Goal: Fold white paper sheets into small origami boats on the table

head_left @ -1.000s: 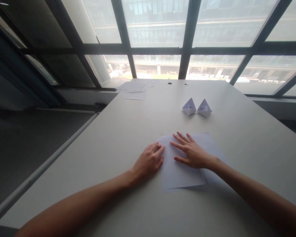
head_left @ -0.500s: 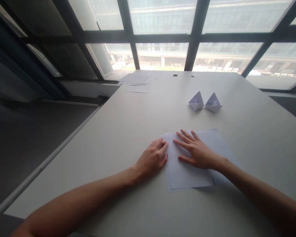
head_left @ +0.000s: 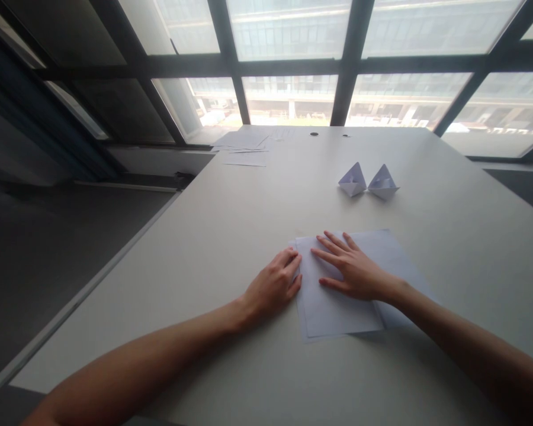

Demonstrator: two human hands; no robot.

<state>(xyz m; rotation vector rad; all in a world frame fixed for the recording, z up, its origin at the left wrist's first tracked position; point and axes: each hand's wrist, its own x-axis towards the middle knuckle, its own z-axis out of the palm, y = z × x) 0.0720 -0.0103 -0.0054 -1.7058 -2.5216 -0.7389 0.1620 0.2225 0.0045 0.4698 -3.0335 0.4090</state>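
White paper [head_left: 333, 316] lies on the table in front of me, in overlapping layers, with a further part reaching out to the right under my wrist. My right hand [head_left: 350, 269] rests flat on the top layer, its fingers spread. At the paper's left edge, my left hand [head_left: 278, 281] has its fingers curled in and closed on the margin. Its fingertips are partly hidden, so the exact grip does not show fully. Beyond the paper stand two folded paper boats, a left paper boat [head_left: 352, 180] and a right paper boat [head_left: 384, 183], side by side.
The white table [head_left: 195, 236] stretches away to large windows [head_left: 288, 97]. Loose paper sheets [head_left: 242, 141] lie at its far left corner. A round dark hole [head_left: 314, 134] shows near the far edge. A dark curtain [head_left: 31, 100] hangs at the left, above the floor.
The camera view has shifted very slightly. Both hands and the paper stay in practically the same places, and nothing has been taken hold of or let go.
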